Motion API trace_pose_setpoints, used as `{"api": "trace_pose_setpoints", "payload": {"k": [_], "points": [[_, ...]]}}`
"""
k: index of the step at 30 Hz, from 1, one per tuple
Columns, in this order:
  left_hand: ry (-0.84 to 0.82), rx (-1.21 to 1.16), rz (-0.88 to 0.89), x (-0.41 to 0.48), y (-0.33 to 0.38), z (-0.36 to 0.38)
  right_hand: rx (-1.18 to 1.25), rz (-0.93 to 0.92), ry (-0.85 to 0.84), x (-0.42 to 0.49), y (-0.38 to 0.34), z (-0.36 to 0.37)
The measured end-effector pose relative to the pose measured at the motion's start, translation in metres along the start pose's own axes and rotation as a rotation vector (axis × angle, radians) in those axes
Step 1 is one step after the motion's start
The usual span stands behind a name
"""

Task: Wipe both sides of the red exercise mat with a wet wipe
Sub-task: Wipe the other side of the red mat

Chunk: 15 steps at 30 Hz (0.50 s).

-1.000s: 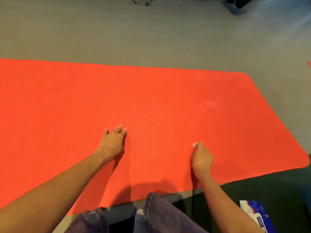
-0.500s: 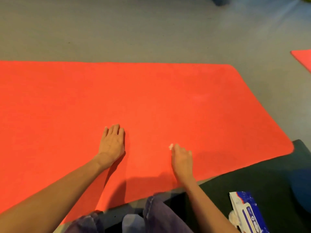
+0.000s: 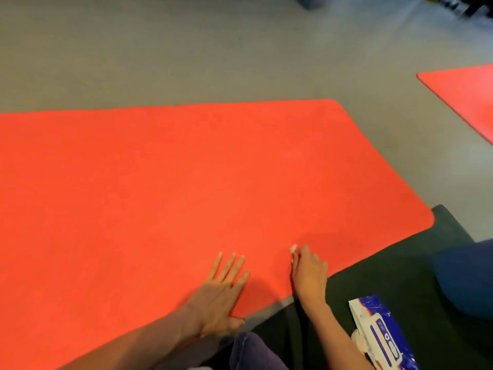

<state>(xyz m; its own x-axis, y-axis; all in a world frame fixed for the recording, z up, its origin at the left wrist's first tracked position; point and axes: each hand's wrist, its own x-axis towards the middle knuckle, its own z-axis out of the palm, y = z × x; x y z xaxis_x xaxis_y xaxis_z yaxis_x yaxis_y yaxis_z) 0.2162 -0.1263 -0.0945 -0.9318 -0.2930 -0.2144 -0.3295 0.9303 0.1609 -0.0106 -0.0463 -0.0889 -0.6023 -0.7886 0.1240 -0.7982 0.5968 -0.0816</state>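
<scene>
Fingers (image 3: 305, 252) atop wipe (image 3: 293, 248) on mat (image 3: 186, 169)

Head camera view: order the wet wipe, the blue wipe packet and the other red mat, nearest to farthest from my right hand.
1. wet wipe: held by the right hand at its fingertips.
2. blue wipe packet: on the dark pad, to the hand's right.
3. other red mat: far right, across the grey floor.
</scene>
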Motion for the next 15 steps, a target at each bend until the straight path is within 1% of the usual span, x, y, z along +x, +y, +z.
{"api": "trace_pose_setpoints", "payload": {"k": [1, 3, 4, 6, 9, 10, 12, 15], "points": [[0.039, 0.018, 0.06, 0.003, 0.003, 0.0, 0.023, 0.119, -0.038, -0.001, 0.006, 0.001], [0.087, 0.105, 0.223, 0.013, 0.012, -0.003, 0.111, 0.266, -0.082, -0.001, 0.004, 0.005], [0.101, 0.149, 0.297, 0.017, 0.017, -0.004, 0.176, 0.312, -0.077, 0.0, 0.0, 0.007], [0.127, 0.179, 0.348, 0.022, 0.022, 0.002, 0.247, 0.375, -0.017, -0.002, -0.006, 0.012], [0.074, 0.137, 0.307, 0.023, 0.028, 0.003, 0.333, 0.378, 0.09, -0.004, -0.008, 0.015], [0.086, 0.132, 0.309, 0.022, 0.029, 0.001, 0.378, 0.361, 0.135, -0.004, -0.007, 0.015], [0.128, 0.118, 0.321, 0.02, 0.027, -0.004, 0.468, 0.359, 0.224, -0.004, -0.009, 0.011], [0.253, 0.164, 0.352, 0.015, 0.013, -0.004, 0.635, 0.352, 0.281, 0.001, -0.022, 0.003]]}}
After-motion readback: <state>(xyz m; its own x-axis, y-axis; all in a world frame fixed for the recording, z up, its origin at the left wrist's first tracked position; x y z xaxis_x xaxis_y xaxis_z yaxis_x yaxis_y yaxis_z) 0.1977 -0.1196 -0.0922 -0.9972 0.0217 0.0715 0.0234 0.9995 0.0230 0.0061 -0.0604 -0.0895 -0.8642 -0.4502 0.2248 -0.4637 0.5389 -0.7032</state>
